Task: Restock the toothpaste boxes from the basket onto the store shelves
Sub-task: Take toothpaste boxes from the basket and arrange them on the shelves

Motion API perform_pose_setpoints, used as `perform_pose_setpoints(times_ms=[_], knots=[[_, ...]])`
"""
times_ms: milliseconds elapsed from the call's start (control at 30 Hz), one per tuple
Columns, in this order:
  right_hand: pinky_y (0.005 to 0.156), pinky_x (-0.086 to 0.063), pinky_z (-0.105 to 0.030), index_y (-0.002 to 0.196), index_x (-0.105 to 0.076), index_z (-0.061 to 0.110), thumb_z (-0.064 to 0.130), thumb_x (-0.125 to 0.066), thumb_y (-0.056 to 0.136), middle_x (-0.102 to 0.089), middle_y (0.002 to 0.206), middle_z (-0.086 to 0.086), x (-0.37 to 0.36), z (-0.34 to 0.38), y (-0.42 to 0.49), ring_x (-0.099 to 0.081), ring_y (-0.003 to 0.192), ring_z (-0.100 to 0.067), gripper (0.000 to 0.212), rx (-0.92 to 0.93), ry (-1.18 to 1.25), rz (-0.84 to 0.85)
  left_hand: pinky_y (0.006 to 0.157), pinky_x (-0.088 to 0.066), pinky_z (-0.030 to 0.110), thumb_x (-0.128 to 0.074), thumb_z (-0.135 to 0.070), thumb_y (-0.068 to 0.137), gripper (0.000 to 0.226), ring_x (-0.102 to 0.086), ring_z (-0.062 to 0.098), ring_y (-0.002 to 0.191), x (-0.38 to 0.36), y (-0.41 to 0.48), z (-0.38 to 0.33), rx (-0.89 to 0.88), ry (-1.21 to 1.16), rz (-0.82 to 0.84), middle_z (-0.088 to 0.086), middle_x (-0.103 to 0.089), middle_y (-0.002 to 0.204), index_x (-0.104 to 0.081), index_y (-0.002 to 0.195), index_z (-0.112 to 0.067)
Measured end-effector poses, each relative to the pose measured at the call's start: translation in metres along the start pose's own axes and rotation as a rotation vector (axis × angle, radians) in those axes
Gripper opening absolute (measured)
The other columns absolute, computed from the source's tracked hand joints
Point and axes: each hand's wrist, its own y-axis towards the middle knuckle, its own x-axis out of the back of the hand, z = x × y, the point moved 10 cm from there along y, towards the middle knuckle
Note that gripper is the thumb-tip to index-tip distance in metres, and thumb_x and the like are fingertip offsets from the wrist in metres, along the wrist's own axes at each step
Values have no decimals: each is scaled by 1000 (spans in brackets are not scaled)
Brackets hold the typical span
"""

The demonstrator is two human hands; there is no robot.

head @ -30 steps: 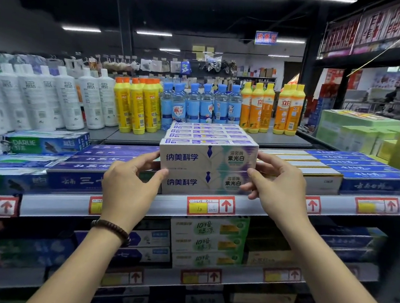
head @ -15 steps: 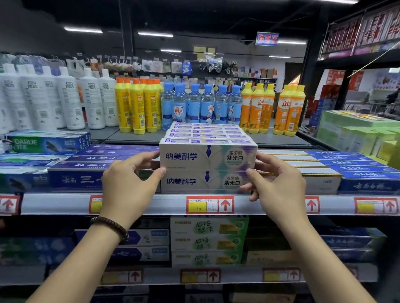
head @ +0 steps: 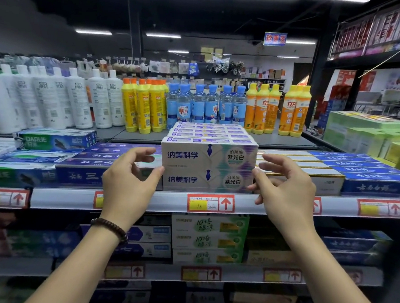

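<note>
Boxes beside toothpaste stack partly behind left hand, right hand.

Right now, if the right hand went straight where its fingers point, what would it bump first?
Probably the right end of the white toothpaste boxes: the right hand points left at them, very close, though depth is unclear.
</note>
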Motion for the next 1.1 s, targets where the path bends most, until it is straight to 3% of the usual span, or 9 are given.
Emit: perform_pose_setpoints(times_ms=[100,267,467,800,933,1100], knots=[[50,-61,-32,114,-70,21,19,-78,96,-75,101,7,1,6,-9,-77,65,-9,20,36,-9,-10,70,-51,22,-83,-27,88,28,-60,8,79,4,-6,0,-15,-10,-22,-16,-71,99,-70,112,-32],[58,-63,-44,100,-70,22,19,-76,97,-76,83,6,-5,6,-19,-77,64,-12,7,44,49,17,74,-58,33,-78,-23,94,17,-65,13,78,9,-19,1,9,-75,-33,-12,-71,88,-69,106,-31],[58,-59,-39,101,-70,23,16,-73,98,-75,88,3,-28,0,-34,-76,64,-16,8,18,137,122,70,-59,38,-75,-20,95,14,-66,12,76,15,-42,6,52,-85,-40,-10,-70,86,-69,103,-30],[55,-50,-31,101,-69,22,13,-73,98,-73,85,-3,-105,-7,-86,-76,60,-25,10,-120,262,427,66,-55,20,-74,-25,96,9,-67,10,75,40,-93,44,180,-30,-11,-11,-71,83,-71,99,-32],[50,-49,-25,97,-70,25,14,-74,97,-72,86,-4,-143,-6,-121,-75,60,-27,12,-148,226,539,68,-55,20,-73,-28,97,8,-68,7,80,64,-114,70,252,14,28,-17,-70,87,-69,99,-35],[57,-51,-29,101,-70,27,18,-72,99,-75,89,-1,-200,5,-175,-76,63,-20,10,-181,179,698,66,-55,22,-72,-32,98,6,-67,6,80,113,-138,112,362,50,68,-16,-69,88,-68,101,-35]])
